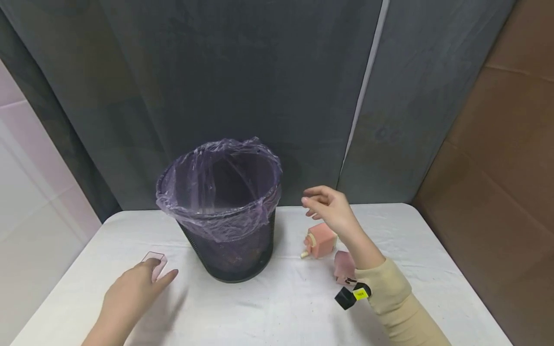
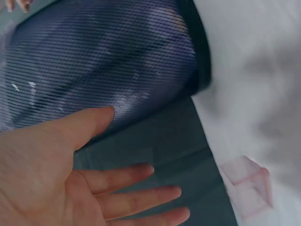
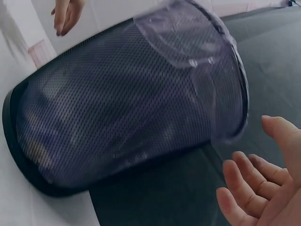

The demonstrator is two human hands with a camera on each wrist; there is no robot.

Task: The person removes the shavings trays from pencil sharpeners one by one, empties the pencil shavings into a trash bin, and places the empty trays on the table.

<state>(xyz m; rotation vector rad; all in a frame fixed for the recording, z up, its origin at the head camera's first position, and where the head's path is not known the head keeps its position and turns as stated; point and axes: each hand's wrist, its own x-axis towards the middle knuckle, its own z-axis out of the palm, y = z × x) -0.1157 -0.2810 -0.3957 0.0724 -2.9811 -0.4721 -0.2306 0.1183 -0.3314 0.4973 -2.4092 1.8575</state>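
A black mesh wastebasket (image 1: 235,266) lined with a thin purple plastic bag (image 1: 216,223) stands on the table, its mouth facing up. My left hand (image 1: 132,290) hovers left of it, fingers extended and thumb spread, holding nothing. Below those fingers lies a small transparent pink-edged box (image 2: 249,188), partly covered by the hand in the head view. To the right of the basket my right hand (image 1: 331,209) is raised, its fingers loosely bent with nothing in them. Beneath it rests a pink square bottle (image 1: 323,239) on its side, its cream-coloured nozzle pointing left.
A pink crumpled-looking piece (image 1: 344,266) lies by the right forearm, partly hidden by it. White cloth (image 1: 277,312) covers the table. A dark panel (image 1: 259,72) rises behind, a brown one (image 1: 510,144) on the right. Orange-yellow contents (image 3: 40,150) show through the basket's lower mesh.
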